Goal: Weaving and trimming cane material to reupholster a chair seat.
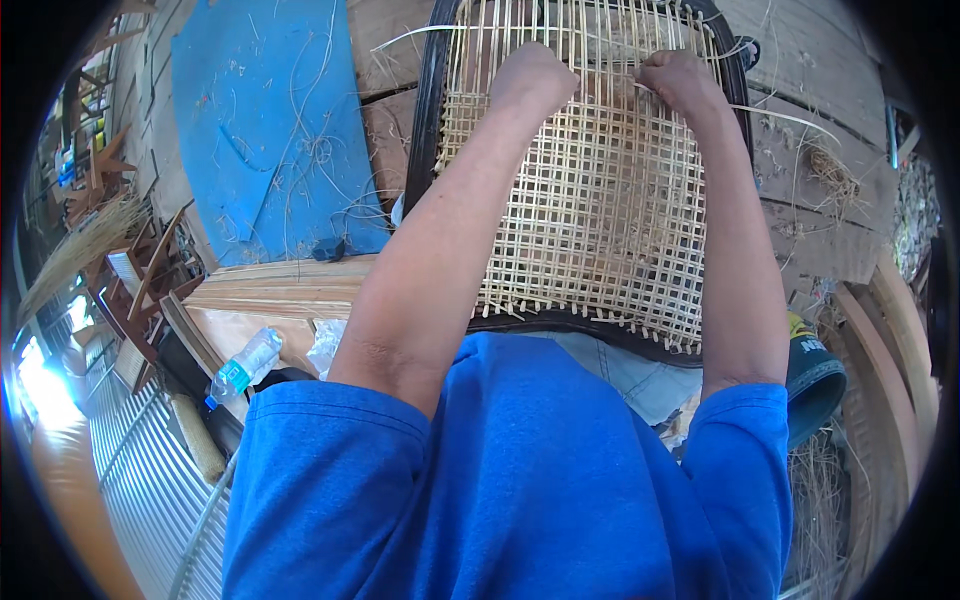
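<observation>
A dark curved frame [428, 120] lies in front of me, strung with an open lattice of woven cane [600, 220]. Its near part is closely woven, while mostly lengthwise strands show at the far end. My left hand [535, 78] is closed low over the far part of the weave; its fingertips are largely hidden. To its right, my right hand [685, 82] pinches at a pale cane strip [641, 87] over the lattice. Loose strip ends stick out past the frame: one cane end [410, 37] on the left, another cane end [790, 118] on the right.
On the left, a blue sheet [270, 110] lies on the plank floor with cane scraps on it. Nearer are a stack of thin wood [290, 285] and a plastic bottle [245, 365]. A dark green bucket [815, 385] and curved wooden pieces [880, 370] stand at the right.
</observation>
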Demonstrator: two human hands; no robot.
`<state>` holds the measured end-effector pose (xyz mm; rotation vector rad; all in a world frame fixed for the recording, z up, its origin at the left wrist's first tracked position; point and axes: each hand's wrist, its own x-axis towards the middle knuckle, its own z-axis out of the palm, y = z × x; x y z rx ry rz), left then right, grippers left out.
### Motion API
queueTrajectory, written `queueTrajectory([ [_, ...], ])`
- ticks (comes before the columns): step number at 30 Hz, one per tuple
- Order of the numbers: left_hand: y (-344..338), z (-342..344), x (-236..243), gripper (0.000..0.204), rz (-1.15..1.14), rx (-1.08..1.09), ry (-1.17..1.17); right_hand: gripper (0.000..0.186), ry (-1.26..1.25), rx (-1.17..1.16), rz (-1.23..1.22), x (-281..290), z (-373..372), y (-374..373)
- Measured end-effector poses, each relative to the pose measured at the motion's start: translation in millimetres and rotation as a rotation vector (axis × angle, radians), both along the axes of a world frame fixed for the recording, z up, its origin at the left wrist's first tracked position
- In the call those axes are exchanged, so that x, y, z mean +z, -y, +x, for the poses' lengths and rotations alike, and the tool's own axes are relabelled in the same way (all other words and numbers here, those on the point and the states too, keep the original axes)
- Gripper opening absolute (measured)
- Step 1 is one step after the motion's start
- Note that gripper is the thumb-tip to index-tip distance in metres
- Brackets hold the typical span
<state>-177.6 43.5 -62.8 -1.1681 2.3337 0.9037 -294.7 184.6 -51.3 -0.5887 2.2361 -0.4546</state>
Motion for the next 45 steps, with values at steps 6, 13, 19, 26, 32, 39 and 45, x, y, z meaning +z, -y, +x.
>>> queueTrajectory([
  [6,-5,-1,11,0.024,0.095,0.046,0.050,0.032,-0.099,0.035,0.058,-7,2,3],
  [13,-10,18,17,0.018,-0.296,-0.329,-0.373,0.036,-0.135,-0.100,0.117,3,17,11],
  [19,-1,-1,21,0.021,-0.223,-0.383,-0.051,0.041,-0.173,-0.131,0.172,16,27,12],
  [26,45,17,44,0.020,-0.489,-0.719,-0.093,0.029,-0.107,-0.092,-0.113,8,19,-18],
  [32,131,106,140,0.025,-0.733,-0.594,-0.135,0.046,0.029,-0.258,-0.552,41,42,31],
  [39,92,75,141,0.021,-0.249,-0.299,-0.572,0.037,0.116,-0.017,-0.738,56,60,61],
  [45,29,24,49,0.021,-0.175,-0.246,-0.253,0.029,-0.019,-0.055,-0.306,-6,21,18],
])
